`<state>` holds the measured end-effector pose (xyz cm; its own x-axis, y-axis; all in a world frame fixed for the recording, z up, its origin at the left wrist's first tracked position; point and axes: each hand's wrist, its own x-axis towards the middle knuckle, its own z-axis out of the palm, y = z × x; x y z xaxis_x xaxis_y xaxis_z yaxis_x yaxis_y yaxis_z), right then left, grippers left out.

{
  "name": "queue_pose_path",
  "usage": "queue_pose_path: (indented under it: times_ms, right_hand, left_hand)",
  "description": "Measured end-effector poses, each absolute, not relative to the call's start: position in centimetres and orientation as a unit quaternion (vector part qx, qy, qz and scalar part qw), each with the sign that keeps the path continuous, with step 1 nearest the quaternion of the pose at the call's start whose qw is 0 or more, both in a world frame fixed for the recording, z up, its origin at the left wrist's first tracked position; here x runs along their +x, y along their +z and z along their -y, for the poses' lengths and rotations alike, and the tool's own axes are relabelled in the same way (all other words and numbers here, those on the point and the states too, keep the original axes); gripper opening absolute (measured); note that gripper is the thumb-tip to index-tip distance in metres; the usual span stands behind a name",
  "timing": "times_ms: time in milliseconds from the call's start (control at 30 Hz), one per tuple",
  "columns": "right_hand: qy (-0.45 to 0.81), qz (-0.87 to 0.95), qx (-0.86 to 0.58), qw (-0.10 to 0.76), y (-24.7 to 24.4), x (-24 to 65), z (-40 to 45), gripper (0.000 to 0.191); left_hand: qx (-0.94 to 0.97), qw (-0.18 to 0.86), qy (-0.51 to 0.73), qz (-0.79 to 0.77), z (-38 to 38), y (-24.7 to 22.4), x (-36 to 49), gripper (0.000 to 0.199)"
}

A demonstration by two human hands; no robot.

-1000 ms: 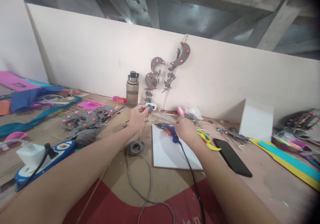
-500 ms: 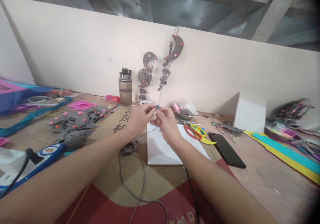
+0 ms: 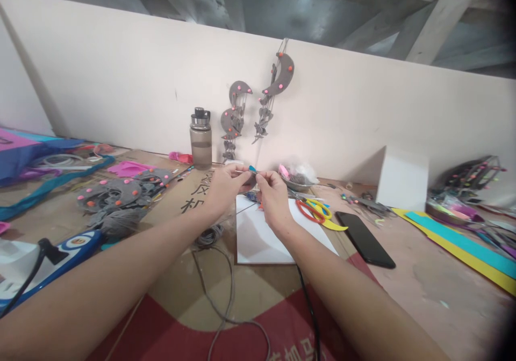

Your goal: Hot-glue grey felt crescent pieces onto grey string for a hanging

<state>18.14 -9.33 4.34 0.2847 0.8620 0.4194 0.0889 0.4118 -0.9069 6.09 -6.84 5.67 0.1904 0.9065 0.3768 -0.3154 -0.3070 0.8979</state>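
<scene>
Fingertips of my left hand (image 3: 226,186) and my right hand (image 3: 274,195) meet in front of me, pinched on a small grey and teal piece (image 3: 252,169). Its exact shape is mostly covered by the fingers. Below them lies a white sheet (image 3: 262,240) on the cardboard, with small dark and orange bits at its upper edge, partly behind my right hand. A coil of grey cord (image 3: 210,236) rests under my left wrist, its loose end looping toward me. Red- and yellow-handled scissors (image 3: 312,211) lie right of my right hand.
A black phone (image 3: 365,238) and yellow and teal strips (image 3: 463,245) lie at right. A water bottle (image 3: 200,141) stands by the white wall, where grey moon hangings (image 3: 284,75) hang. Grey dotted felt pieces (image 3: 116,194) and a blue-white device (image 3: 52,267) are at left.
The fingers have shifted on the small piece; more of its teal and grey parts now shows between them. My right fingers are more closed and the hands sit nearly where they were.
</scene>
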Motion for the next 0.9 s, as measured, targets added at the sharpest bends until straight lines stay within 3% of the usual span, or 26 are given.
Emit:
queue_pose_path:
  times_ms: [900]
  right_hand:
    - [0.234,0.533,-0.467,0.666,4.39,18.87,9.07,0.023]
  left_hand:
    - [0.541,0.562,0.573,-0.251,7.16,5.44,6.37,0.026]
